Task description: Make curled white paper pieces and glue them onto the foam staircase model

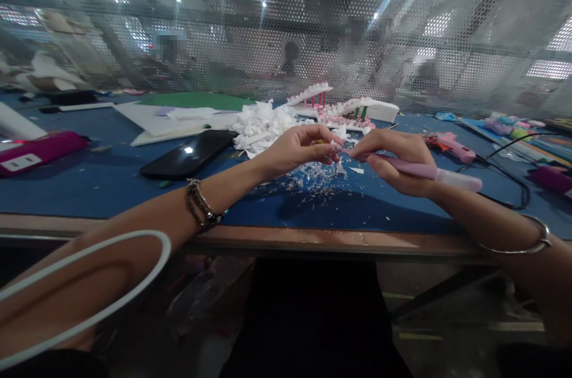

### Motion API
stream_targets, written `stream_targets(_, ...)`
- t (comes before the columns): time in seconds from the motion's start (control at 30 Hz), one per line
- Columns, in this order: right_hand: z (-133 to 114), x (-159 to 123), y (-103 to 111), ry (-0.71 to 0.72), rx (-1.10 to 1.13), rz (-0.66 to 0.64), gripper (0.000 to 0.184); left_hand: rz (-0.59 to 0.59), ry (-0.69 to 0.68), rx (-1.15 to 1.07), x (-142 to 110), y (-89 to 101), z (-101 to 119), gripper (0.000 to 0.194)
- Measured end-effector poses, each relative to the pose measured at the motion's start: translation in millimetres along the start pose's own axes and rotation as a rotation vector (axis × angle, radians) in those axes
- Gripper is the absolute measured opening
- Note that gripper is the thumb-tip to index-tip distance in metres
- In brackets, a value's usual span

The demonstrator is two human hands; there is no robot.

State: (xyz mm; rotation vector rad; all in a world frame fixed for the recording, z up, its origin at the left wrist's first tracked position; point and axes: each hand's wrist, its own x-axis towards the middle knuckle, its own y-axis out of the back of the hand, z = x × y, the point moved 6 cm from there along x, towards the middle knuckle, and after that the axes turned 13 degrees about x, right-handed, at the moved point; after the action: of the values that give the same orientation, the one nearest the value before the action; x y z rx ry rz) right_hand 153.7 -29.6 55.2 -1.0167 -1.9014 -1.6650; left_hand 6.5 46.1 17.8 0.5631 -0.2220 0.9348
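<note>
My left hand [298, 149] is raised above the blue work mat [111, 181], its fingers pinched on a small white piece [336, 146]. My right hand [393, 157] is wrapped round a pink craft knife [429, 173] whose tip meets that piece. Under both hands lie small white shavings [313, 180]. A heap of white foam scraps [261, 123] sits just behind my left hand.
A black phone [190, 154] lies left of the hands. White sheets [174, 121], a green board [192, 99] and a white-and-pink model [346, 108] stand further back. A pink glue gun [449, 146] with black cable [513, 187] lies right. A magenta box [40, 151] sits far left. Perforated screen behind, people beyond.
</note>
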Motion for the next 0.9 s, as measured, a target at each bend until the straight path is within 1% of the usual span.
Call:
stream_targets(0.13,-0.1,0.1,-2.1,0.011,0.018,-0.031,0.016,-0.019,-0.024,-0.011,-0.3,-0.3,1.0,0.02)
stream_targets(0.5,-2.2,1.9,1.9,0.008,-0.029,0.03,0.016,-0.027,-0.027,-0.067,-0.1,-0.6,1.1,0.013)
stream_targets(0.77,-5.3,2.7,2.1,0.007,-0.035,0.037,0.016,-0.009,0.0,-0.048,-1.0,-0.3,1.3,0.017)
stream_targets(0.9,-4.0,2.1,0.1,0.016,-0.023,0.006,0.016,0.001,0.02,-0.016,-1.7,0.0,1.2,0.021)
